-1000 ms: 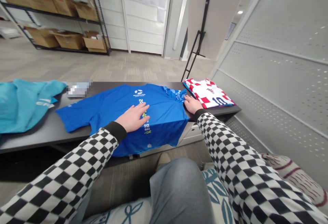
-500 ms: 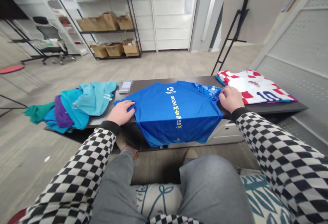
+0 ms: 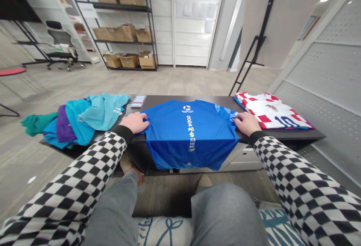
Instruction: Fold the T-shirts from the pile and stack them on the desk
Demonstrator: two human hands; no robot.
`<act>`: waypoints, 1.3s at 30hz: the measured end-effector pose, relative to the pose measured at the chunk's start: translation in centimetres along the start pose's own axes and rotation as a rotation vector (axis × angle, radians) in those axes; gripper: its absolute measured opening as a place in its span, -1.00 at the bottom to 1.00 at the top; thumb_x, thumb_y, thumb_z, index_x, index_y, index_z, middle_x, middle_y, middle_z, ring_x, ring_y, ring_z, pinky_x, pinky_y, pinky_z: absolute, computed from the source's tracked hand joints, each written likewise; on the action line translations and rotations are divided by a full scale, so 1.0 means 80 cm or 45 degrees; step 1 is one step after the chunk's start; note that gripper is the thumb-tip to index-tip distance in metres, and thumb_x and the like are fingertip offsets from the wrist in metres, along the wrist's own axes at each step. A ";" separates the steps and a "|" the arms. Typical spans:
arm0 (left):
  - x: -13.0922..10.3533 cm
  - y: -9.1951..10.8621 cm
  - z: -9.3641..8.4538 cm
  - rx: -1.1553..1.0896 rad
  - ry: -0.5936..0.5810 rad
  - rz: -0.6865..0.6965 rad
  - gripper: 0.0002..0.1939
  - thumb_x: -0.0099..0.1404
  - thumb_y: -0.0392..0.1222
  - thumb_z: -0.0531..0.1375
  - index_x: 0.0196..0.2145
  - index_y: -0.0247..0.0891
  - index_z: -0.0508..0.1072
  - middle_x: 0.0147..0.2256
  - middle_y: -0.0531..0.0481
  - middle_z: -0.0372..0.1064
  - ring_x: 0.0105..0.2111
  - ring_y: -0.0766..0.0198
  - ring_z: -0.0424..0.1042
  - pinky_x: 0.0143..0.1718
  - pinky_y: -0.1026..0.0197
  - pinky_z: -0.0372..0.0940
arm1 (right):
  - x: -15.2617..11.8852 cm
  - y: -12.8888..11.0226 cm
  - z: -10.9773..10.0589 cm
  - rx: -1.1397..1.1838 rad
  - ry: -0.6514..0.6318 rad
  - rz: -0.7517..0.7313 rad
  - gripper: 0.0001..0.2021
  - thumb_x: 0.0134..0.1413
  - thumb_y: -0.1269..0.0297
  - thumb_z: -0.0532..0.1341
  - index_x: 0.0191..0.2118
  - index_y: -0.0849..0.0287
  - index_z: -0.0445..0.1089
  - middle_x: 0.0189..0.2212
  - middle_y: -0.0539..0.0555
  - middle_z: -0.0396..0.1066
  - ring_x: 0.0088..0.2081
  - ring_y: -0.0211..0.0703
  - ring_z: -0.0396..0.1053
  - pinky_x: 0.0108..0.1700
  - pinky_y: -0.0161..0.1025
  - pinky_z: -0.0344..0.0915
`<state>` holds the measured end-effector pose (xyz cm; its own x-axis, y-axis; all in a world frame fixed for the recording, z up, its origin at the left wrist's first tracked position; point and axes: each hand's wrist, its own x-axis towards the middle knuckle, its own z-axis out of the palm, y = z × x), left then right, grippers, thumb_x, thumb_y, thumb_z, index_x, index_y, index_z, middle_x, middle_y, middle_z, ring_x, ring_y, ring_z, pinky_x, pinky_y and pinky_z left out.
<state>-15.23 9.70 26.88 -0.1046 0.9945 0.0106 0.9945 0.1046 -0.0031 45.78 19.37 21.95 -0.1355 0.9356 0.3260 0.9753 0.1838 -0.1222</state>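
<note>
A blue T-shirt (image 3: pixel 172 124) with white and yellow print lies spread on the dark table (image 3: pixel 158 98), its lower part hanging over the front edge. My left hand (image 3: pixel 134 122) is closed on the shirt's left sleeve. At the other side my right hand (image 3: pixel 247 123) pinches the patterned right sleeve. Both hands are palm down, with the fingertips partly hidden in the cloth.
A loose pile of teal, purple and green clothes (image 3: pixel 84 118) covers the table's left end. On the right lies a folded red-and-white checked shirt (image 3: pixel 278 110). A small blurred card (image 3: pixel 138 101) sits near the back edge. Shelves with boxes (image 3: pixel 121 33) stand behind.
The left sleeve is now gathered closer to the shirt's body under my left hand. My right hand has shifted slightly left with its sleeve. The camera view has tilted up a little.
</note>
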 end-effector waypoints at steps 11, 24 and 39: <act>0.073 0.138 0.029 -0.161 -0.066 0.127 -0.10 0.61 0.39 -0.10 0.69 -0.10 0.19 0.67 -0.28 0.02 0.65 -0.35 0.04 0.58 -0.46 0.00 | 0.067 -0.135 0.019 0.119 -0.290 -0.148 -0.28 0.57 -0.23 0.04 0.61 0.00 0.30 0.64 0.21 0.21 0.64 0.41 0.10 0.64 0.37 0.01; 0.116 0.138 0.049 -0.229 -0.077 0.044 0.03 0.55 0.54 -0.13 0.73 -0.08 0.06 0.72 -0.21 -0.18 0.69 -0.43 -0.18 0.61 -0.57 -0.23 | 0.110 -0.141 0.066 0.112 -0.498 -0.050 -0.02 0.49 -0.53 -0.09 0.75 -0.04 -0.01 0.75 0.17 -0.16 0.72 0.52 -0.23 0.66 0.56 -0.28; 0.162 0.155 0.048 -0.180 -0.076 0.021 0.03 0.55 0.53 -0.20 0.74 -0.05 0.01 0.74 -0.14 -0.24 0.71 -0.33 -0.21 0.65 -0.49 -0.24 | 0.166 -0.135 0.083 -0.010 -0.508 -0.065 -0.02 0.52 -0.46 -0.16 0.76 0.06 -0.07 0.76 0.19 -0.21 0.73 0.45 -0.20 0.66 0.54 -0.22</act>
<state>-4.28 23.91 23.16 -0.0837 0.9953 -0.0477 0.9863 0.0896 0.1384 32.27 31.77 21.40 -0.2393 0.9692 -0.0583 0.9667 0.2322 -0.1079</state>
